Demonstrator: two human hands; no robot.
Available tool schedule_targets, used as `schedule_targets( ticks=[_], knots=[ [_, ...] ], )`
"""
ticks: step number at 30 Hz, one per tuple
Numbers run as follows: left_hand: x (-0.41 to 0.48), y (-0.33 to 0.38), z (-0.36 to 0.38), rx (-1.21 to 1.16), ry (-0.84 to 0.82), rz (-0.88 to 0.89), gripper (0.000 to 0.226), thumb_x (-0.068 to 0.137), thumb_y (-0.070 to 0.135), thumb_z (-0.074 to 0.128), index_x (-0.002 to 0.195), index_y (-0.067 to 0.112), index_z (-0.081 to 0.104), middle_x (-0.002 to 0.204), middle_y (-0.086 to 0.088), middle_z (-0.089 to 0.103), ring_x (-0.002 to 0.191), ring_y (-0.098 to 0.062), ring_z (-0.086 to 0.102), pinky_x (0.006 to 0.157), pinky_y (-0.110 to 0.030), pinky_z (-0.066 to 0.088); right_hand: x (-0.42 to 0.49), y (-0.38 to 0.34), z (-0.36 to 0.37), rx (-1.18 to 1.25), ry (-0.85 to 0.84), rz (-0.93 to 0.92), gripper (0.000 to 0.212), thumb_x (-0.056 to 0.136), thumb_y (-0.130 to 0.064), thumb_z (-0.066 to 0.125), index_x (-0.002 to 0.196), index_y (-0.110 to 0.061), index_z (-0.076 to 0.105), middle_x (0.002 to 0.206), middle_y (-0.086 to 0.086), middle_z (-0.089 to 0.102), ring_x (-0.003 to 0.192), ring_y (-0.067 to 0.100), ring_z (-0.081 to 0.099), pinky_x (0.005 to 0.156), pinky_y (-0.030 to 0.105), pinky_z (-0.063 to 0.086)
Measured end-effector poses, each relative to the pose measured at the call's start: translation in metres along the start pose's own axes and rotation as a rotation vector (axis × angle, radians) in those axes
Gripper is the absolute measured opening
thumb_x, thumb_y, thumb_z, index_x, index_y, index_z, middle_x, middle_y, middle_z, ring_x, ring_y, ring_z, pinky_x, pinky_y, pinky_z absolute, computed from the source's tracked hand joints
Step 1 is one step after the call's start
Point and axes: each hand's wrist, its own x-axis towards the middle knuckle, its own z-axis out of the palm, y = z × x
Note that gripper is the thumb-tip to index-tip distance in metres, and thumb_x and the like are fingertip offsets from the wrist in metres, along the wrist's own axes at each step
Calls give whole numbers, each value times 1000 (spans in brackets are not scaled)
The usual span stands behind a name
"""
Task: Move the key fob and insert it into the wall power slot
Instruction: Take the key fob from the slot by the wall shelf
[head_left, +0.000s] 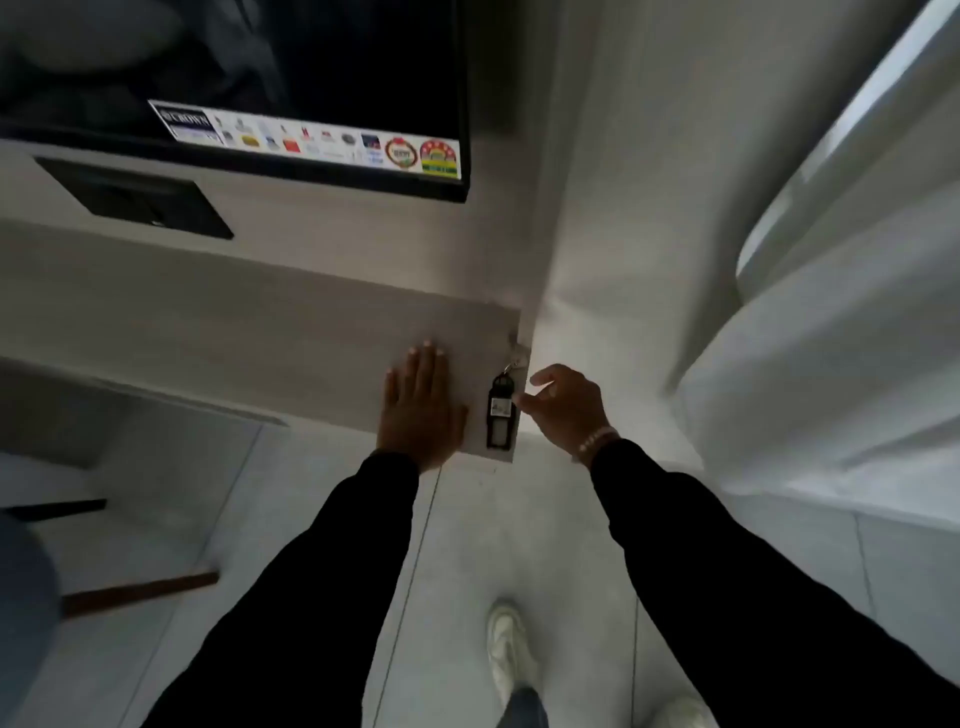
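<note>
Head cam: key fob (501, 413) lies at tabletop (291, 332) right near corner, not picked up yet. Right hand (569, 410) w/ fingers apart, touching its edge. Left hand (421, 410) flat, open. Wall slot not seen; whole job left.

Key fob (501, 414) on the right end of a shelf (260, 332), near its front corner. Left hand (421, 410) flat on the shelf just left of the fob; right hand (566, 410) just right of it, past the shelf's end. Television (311, 78) on the wall above, curtain (831, 338) far right, shoe (511, 649) on the floor below.
</note>
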Motion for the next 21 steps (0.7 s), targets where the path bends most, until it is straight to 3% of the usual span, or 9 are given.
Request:
schedule_targets(
  ticks=[4,8,12,16,19,21],
  knots=[
    [2,2,2,33,76,-42,84,92,52,17,161,6,10,172,-16,7,159,-32,7,128,-57,5,3,0,23,64,48,52,53,64,-37,82,104,-14,56,79,5,68,84,21,62,78,27,46],
    [4,0,1,20,91,-17,84,92,53,20,161,5,14,171,-17,10,159,-32,9,128,-58,8,2,7,26,85,112,18,43,66,-24,81,101,-14,57,74,10,70,80,24,66,71,21,43],
    [4,0,1,19,93,2,85,91,54,16,160,4,16,171,-18,13,159,-33,11,128,-60,10,3,7,15,132,25,57,39,69,-18,81,102,-9,63,78,17,75,74,28,70,80,41,56],
    [3,-1,2,10,113,17,84,92,53,19,159,2,20,169,-19,17,158,-34,14,127,-62,13,11,3,8,224,32,127,26,72,-17,78,94,-6,69,66,11,70,50,14,64,53,27,58],
    [3,-2,1,25,104,46,83,93,52,22,159,2,21,169,-19,18,158,-35,15,127,-63,14,18,1,7,248,50,170,15,72,-10,77,85,-7,72,60,12,65,40,8,57,48,23,55],
    [3,-4,1,44,103,91,82,94,52,22,159,3,22,169,-18,19,158,-34,16,127,-62,16,21,2,4,323,18,215,9,74,-6,75,83,-3,73,60,11,61,45,14,53,49,22,54]
  ],
)
